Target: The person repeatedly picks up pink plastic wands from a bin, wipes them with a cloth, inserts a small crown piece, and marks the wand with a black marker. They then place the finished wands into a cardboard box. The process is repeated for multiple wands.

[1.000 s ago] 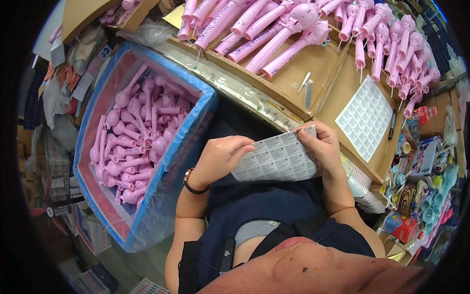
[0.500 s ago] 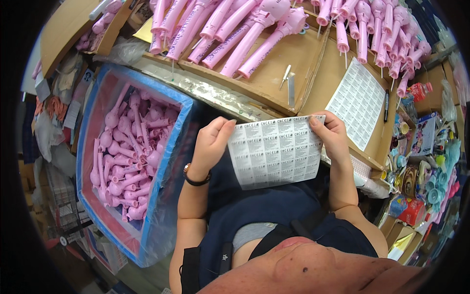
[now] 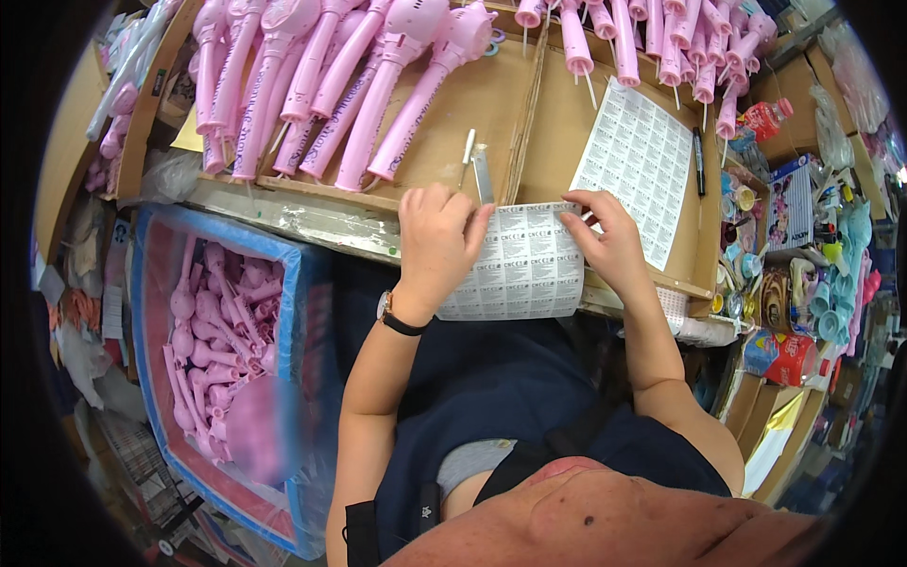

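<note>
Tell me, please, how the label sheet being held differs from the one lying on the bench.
The held label sheet is gripped by the left hand and right hand at the bench edge; the other label sheet lies flat and untouched on the brown bench, beside a black pen. The held one hangs over the lap. Both are white grids of small printed stickers.

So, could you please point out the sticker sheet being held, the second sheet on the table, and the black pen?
held sticker sheet [image 3: 515, 274], head view, middle of the sheet.
second sticker sheet [image 3: 635, 165], head view, its centre.
black pen [image 3: 699, 161], head view, mid-barrel.
</note>
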`<state>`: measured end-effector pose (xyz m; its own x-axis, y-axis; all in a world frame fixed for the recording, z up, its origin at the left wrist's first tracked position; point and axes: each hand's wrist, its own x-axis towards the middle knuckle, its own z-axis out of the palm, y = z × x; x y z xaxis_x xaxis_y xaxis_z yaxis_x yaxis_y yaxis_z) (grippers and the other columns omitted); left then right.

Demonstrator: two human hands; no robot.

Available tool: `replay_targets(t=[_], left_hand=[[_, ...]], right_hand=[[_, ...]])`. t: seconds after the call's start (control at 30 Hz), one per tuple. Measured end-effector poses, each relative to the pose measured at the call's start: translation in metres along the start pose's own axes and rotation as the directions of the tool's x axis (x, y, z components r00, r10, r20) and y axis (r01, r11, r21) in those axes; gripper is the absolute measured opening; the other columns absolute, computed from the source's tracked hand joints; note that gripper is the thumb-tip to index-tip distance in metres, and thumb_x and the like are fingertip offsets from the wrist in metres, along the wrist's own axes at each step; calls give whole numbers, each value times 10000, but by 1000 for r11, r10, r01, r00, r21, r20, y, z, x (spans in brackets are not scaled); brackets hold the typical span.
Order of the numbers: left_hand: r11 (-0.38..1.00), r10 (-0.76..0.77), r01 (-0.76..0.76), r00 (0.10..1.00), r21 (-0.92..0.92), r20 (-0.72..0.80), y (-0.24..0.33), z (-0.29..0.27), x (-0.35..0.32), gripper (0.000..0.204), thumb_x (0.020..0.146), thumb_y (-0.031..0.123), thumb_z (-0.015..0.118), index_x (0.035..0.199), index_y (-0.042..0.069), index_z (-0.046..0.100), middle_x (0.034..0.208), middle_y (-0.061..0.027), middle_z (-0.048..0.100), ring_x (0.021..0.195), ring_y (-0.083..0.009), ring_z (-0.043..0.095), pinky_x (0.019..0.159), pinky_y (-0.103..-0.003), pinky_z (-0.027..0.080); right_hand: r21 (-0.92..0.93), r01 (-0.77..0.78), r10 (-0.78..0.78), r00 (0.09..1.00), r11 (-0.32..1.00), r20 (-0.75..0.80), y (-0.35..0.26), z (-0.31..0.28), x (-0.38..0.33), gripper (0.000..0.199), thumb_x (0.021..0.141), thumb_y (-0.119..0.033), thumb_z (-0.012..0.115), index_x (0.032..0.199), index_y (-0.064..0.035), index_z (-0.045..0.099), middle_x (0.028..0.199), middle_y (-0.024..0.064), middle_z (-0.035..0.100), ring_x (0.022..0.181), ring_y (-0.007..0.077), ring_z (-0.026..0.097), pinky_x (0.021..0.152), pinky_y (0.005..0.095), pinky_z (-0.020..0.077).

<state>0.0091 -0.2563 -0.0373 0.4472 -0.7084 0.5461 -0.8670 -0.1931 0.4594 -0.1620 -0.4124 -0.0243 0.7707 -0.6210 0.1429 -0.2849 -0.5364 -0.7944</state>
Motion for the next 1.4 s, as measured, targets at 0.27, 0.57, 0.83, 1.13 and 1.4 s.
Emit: replay_targets(t=[0.27,0.57,0.83,1.13,1.4], left_hand=[[996,-79,82,994,-27,80,-6,9,1,244,820,181,707,686,80,529,701,-57,502,716,-263,502,803,-386,364],[995,-90,92,993,-21,79,-5,10,3,250,849,182,682,705,59,517,678,-74,493,687,-280,488,755,-384,355],[994,-102,104,992,-17,69,-6,13,3,253,848,190,680,694,66,522,674,-67,499,685,-273,494,755,-379,355],[995,-96,97,994,-13,42,-6,17,4,258,846,187,678,683,66,519,666,-63,499,680,-269,495,755,-375,357],[995,-99,100,994,-13,38,-5,17,6,276,845,184,677,671,60,503,661,-79,499,669,-287,490,752,-383,361]], right_hand=[[-373,336,-363,932,865,-3,-4,3,14,225,786,-83,702,1009,-56,683,1077,110,612,1056,317,562,888,403,472],[-443,379,-415,910,813,16,-7,5,21,195,760,-77,727,953,-64,701,1030,89,634,1001,297,594,850,394,494],[-485,432,-512,858,761,-40,-1,7,20,172,690,-54,771,848,-66,705,992,74,646,963,288,604,799,380,510],[-407,412,-472,880,815,-55,2,10,23,148,696,-34,765,818,-51,682,1021,94,647,981,304,604,811,381,505],[-354,390,-432,900,850,-47,1,9,26,138,708,-40,762,809,-46,668,1040,100,644,1013,308,595,845,388,492]])
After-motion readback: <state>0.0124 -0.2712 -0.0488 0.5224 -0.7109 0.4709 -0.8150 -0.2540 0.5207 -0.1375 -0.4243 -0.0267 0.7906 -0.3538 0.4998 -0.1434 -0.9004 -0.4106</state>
